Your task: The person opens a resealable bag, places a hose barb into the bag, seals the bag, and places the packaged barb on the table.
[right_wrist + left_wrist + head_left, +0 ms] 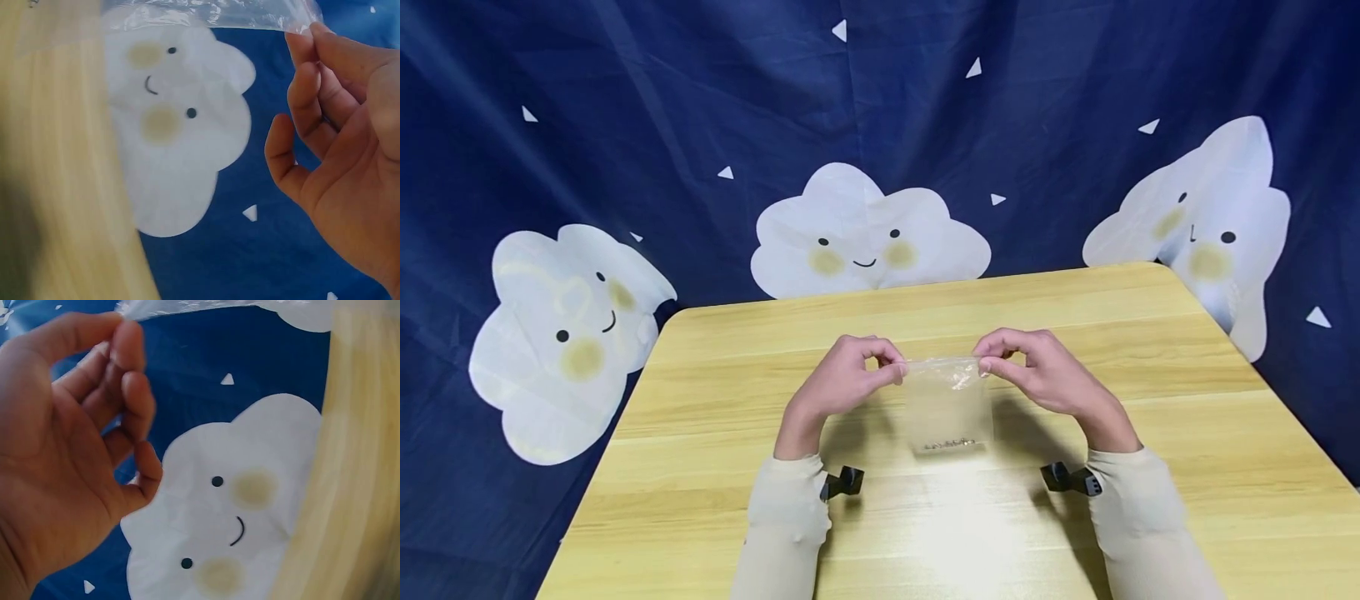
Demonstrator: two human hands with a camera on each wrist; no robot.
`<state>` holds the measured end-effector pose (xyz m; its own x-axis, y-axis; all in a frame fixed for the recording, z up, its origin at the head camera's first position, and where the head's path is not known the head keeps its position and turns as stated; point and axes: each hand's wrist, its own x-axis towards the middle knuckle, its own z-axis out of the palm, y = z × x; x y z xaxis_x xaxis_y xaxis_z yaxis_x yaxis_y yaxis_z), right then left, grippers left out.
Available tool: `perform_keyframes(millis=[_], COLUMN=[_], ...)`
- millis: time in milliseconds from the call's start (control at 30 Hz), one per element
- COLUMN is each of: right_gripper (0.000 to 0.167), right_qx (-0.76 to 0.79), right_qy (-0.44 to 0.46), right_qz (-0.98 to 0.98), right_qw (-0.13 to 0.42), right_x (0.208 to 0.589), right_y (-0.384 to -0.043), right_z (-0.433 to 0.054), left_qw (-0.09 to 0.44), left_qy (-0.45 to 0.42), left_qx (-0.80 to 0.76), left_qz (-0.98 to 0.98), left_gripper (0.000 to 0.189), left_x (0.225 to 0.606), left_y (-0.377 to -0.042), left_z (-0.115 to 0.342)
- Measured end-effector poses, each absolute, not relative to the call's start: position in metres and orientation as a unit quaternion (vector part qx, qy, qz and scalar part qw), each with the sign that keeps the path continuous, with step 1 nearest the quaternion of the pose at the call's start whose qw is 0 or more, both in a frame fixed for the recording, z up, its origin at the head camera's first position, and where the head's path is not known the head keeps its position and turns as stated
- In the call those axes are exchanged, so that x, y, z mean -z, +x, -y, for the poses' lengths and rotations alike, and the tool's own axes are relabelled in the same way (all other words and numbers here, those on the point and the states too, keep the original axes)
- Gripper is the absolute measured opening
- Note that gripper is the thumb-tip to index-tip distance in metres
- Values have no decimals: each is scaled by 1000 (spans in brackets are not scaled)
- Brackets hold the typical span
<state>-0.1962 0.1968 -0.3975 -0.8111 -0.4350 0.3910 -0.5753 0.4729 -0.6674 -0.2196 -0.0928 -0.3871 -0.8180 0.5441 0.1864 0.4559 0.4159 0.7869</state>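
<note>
A clear plastic zip bag [949, 408] hangs between the two hands in the head view, with several small shiny metal pieces [949, 444] lying along its bottom; they are too small to identify. My left hand [856, 375] pinches the bag's upper left corner between thumb and forefinger. At the upper right corner, my right hand [1045, 371] pinches it the same way. Both wrist views show part of the bag's clear film, at the left hand's [81, 425] fingertips and at the right hand's [344, 119]. The other fingers of each hand are loosely bent.
The bag is above a light wood-grain table [700, 467]. Behind the table hangs a dark blue curtain [910, 108] printed with white smiling clouds [865, 225] and small triangles. Black wrist mounts [844, 481] stick out inward from the pale sleeves [786, 517].
</note>
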Motion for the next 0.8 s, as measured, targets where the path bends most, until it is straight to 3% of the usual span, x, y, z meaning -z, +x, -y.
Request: perform_keyframes(millis=[200, 467, 800], right_gripper=[11, 12, 8], right_qx=[-398, -408, -441], right_qy=[245, 186, 83], right_qz=[882, 890, 893], right_qw=[54, 86, 13], right_x=[416, 432, 450], right_y=[-210, -226, -250], right_z=[-192, -183, -167], left_qw=[80, 49, 4], left_qy=[250, 156, 51], left_qx=[-411, -425, -405], left_qz=[-873, -890, -913], left_gripper=[16, 13, 13], left_x=[405, 423, 445], left_y=[-232, -242, -254], left_z=[87, 76, 60])
